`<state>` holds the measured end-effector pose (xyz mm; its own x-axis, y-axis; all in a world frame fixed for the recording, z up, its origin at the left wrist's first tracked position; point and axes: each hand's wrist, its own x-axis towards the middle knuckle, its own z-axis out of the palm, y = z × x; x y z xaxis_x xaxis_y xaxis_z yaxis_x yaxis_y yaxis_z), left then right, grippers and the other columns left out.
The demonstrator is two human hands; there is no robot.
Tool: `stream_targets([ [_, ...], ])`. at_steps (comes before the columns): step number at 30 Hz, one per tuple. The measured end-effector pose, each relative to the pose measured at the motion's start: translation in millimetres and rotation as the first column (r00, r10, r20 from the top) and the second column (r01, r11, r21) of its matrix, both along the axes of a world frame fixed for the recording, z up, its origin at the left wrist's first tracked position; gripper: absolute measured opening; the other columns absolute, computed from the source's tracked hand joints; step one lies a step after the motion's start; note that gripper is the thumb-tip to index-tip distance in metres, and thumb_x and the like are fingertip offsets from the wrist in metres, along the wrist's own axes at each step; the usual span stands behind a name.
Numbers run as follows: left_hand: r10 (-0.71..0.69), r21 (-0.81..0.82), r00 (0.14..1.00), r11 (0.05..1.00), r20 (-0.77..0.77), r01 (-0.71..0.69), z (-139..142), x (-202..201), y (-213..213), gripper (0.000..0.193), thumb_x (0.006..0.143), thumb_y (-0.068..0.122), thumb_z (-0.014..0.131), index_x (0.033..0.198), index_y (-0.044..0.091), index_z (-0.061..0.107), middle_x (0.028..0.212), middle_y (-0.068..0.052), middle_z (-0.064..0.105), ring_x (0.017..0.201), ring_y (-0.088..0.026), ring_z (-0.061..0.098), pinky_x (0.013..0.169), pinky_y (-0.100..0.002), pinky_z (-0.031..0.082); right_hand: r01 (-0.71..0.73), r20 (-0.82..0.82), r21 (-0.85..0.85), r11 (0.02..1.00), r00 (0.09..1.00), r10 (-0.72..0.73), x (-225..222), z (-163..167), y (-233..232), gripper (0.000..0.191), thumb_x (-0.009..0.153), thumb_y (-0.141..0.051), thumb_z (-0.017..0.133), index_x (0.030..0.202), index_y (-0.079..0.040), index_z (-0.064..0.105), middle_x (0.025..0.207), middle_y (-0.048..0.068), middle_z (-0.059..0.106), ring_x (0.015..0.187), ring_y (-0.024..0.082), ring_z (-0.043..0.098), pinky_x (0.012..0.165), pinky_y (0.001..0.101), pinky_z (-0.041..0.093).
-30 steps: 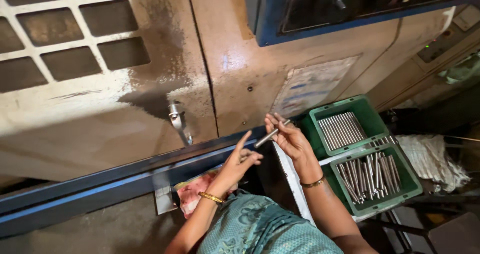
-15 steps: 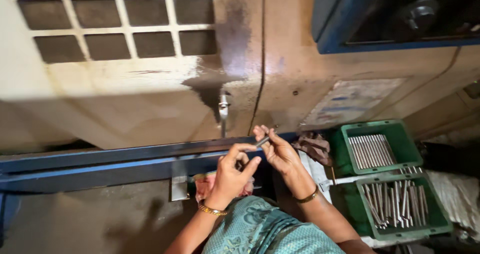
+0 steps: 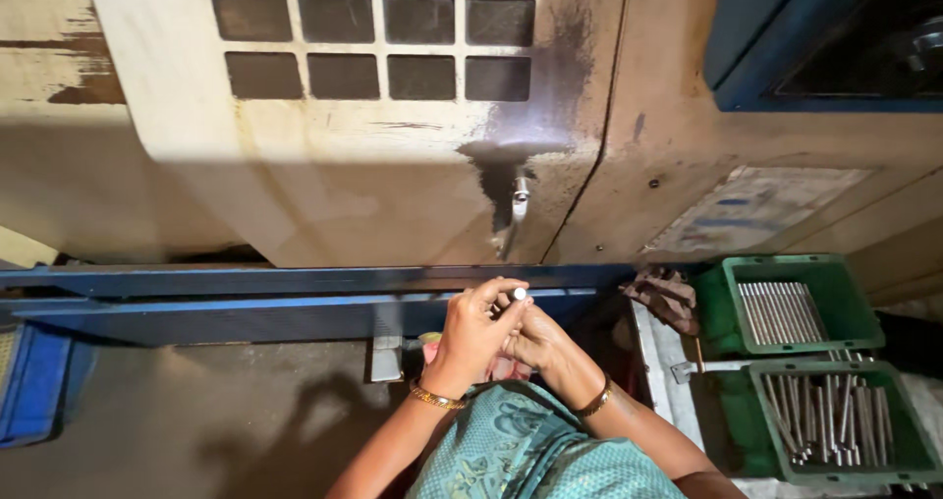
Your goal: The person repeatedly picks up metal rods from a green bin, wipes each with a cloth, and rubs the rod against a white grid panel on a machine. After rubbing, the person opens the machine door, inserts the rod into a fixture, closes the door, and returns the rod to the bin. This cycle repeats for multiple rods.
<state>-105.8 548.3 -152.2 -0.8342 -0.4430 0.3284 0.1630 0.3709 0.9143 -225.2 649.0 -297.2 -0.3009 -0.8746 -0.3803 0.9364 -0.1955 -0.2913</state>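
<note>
Below the blue rail [image 3: 295, 281], left hand [image 3: 476, 327] and right hand [image 3: 535, 342] grip one metal rod [image 3: 518, 294].

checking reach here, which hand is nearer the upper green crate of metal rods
Right. The right hand sits on the side toward the upper green crate, though well short of it; the left hand is clasped against it on the far side.

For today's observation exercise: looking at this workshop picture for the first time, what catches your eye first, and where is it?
At centre, the left hand and right hand meet around a small metal rod. At the right stand two green crates of metal rods, the upper crate and the lower crate. Behind looms a worn cream machine panel.
</note>
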Motion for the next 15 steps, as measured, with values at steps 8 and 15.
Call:
stream_targets([
  [8, 0.02, -0.061, 0.996, 0.998, -0.085, -0.025, -6.0, 37.5, -29.6, 0.02, 0.082, 0.014, 0.083, 0.099, 0.005, 0.078, 0.074, -0.008, 0.075, 0.062, -0.011, 0.069, 0.059, -0.027, 0.056, -0.004, -0.082, 0.006, 1.0, 0.997, 0.004, 37.0, 9.0, -23.7, 0.026, 0.105, -0.028, 0.054, 0.11, -0.005, 0.065, 0.101, 0.011, 0.074, 0.086, 0.021, 0.074, 0.076, 0.0352, 0.063],
  [15, -0.207, 0.636, 0.961, 0.72, -0.184, 0.277, -42.5, 66.2, -79.0, 0.026, 0.102, 0.016, 0.061, 0.119, -0.001, 0.071, 0.094, -0.014, 0.076, 0.077, -0.017, 0.074, 0.076, -0.032, 0.063, 0.354, -0.307, 0.013, 0.935, 0.891, -0.333, 49.3, 123.4, -28.6, 0.045, 0.096, -0.004, 0.05, 0.141, -0.004, 0.043, 0.122, 0.022, 0.068, 0.113, 0.033, 0.071, 0.096, 0.0437, 0.056],
])
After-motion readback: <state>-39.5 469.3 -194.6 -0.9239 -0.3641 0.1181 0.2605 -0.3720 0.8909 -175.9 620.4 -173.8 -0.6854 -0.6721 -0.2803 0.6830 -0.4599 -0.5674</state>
